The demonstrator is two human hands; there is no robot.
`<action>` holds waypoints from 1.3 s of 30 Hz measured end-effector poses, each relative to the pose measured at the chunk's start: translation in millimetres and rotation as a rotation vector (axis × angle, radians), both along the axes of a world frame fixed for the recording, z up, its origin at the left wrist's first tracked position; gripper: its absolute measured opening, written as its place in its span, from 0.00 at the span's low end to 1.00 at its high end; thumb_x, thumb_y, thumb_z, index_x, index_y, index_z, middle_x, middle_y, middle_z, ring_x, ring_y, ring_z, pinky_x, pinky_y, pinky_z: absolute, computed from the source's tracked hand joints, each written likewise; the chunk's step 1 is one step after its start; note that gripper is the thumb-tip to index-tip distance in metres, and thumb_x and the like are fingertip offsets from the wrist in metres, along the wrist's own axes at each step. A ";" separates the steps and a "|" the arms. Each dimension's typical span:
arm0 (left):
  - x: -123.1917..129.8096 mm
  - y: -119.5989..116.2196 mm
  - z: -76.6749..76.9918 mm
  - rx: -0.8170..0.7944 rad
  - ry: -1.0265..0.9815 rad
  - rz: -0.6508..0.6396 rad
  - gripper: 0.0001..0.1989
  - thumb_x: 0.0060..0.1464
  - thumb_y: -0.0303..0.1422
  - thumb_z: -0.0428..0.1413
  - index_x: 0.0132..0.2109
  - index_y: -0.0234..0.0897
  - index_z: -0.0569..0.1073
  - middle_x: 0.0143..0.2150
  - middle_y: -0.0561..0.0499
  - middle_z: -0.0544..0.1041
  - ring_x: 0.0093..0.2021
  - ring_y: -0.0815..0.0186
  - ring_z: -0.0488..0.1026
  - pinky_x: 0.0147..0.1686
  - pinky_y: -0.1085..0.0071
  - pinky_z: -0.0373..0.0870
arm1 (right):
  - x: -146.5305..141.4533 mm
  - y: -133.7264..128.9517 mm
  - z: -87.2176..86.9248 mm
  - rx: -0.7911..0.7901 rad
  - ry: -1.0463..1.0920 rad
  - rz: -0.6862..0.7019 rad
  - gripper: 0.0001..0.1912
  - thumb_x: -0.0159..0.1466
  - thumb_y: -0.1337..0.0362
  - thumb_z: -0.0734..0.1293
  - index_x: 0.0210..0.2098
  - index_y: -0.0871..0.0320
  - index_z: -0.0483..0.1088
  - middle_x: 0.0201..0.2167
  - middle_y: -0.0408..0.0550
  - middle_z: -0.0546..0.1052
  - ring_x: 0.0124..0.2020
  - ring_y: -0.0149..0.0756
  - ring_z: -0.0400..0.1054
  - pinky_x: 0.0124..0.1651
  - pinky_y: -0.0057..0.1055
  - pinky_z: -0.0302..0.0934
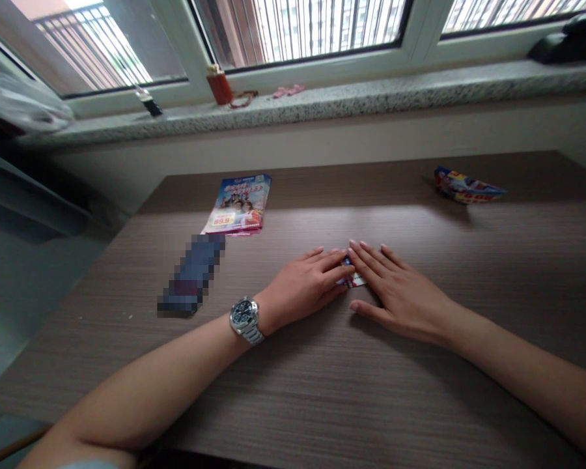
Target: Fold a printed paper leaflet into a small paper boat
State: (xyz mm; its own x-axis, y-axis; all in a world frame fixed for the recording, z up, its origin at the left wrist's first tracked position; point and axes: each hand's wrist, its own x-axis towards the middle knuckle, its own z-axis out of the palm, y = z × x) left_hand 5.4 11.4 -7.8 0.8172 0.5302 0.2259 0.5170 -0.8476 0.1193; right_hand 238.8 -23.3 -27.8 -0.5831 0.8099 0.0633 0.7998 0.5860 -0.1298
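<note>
A small piece of printed paper (pixel 355 280) lies on the brown table (pixel 293 378), mostly covered by my fingers. My left hand (pixel 310 283), with a metal watch (pixel 245 312) on its wrist, rests over the paper's left part, fingers stretched out and lying low. From the right, my right hand (pixel 400 293) lies flat with its fingertips over the paper's upper right edge and its thumb apart, pointing left. The fingertips of both hands nearly meet. How the paper is folded under them is hidden.
A stack of printed flyers (pixel 239 205) lies at the back left, a pixelated dark object (pixel 193 277) in front of it. A folded colourful paper (pixel 466 187) stands at the back right. An orange-red bottle (pixel 219 86) is on the stone windowsill (pixel 371 96).
</note>
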 end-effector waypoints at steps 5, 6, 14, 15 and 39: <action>-0.5 -5.0 2.6 0.066 0.047 -0.045 0.18 0.70 0.36 0.48 0.62 0.39 0.70 0.69 0.43 0.64 0.69 0.57 0.63 0.69 0.58 0.58 | 0.0 -0.3 -0.1 0.003 0.005 -0.011 0.47 0.68 0.37 0.53 0.72 0.68 0.47 0.73 0.62 0.46 0.74 0.47 0.39 0.73 0.50 0.39; -0.6 -7.0 3.0 0.073 0.055 -0.045 0.19 0.69 0.35 0.48 0.63 0.39 0.68 0.70 0.42 0.63 0.70 0.57 0.61 0.69 0.58 0.58 | -0.1 -0.3 -0.4 0.004 0.004 -0.012 0.47 0.68 0.38 0.53 0.72 0.68 0.47 0.73 0.62 0.46 0.74 0.47 0.40 0.73 0.50 0.39; -5.8 -15.2 5.6 -0.039 0.121 -0.038 0.25 0.70 0.40 0.45 0.69 0.38 0.60 0.72 0.42 0.58 0.72 0.57 0.56 0.70 0.59 0.54 | -0.4 0.3 -1.8 0.013 0.021 -0.009 0.45 0.69 0.38 0.53 0.72 0.67 0.47 0.73 0.60 0.48 0.74 0.46 0.41 0.73 0.50 0.41; -7.2 -14.8 6.0 -0.057 0.134 -0.051 0.26 0.70 0.41 0.45 0.70 0.38 0.58 0.73 0.43 0.55 0.73 0.58 0.53 0.71 0.58 0.52 | -0.1 0.4 -1.9 0.014 0.021 -0.008 0.45 0.69 0.39 0.53 0.72 0.67 0.47 0.73 0.60 0.48 0.74 0.46 0.41 0.73 0.50 0.41; -5.0 -12.2 5.4 -0.164 0.127 -0.054 0.32 0.68 0.52 0.42 0.73 0.46 0.51 0.76 0.44 0.45 0.76 0.55 0.42 0.71 0.45 0.37 | 3.1 1.4 -4.6 0.042 0.095 -0.014 0.44 0.71 0.45 0.55 0.75 0.58 0.30 0.75 0.56 0.42 0.75 0.45 0.36 0.72 0.50 0.42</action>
State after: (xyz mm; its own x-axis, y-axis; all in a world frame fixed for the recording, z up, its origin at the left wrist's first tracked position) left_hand 0.3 -0.8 -2.4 0.8619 0.5060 0.0337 0.4910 -0.8492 0.1945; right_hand 241.9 -21.9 -32.3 -0.5613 0.8134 0.1523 0.7933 0.5813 -0.1810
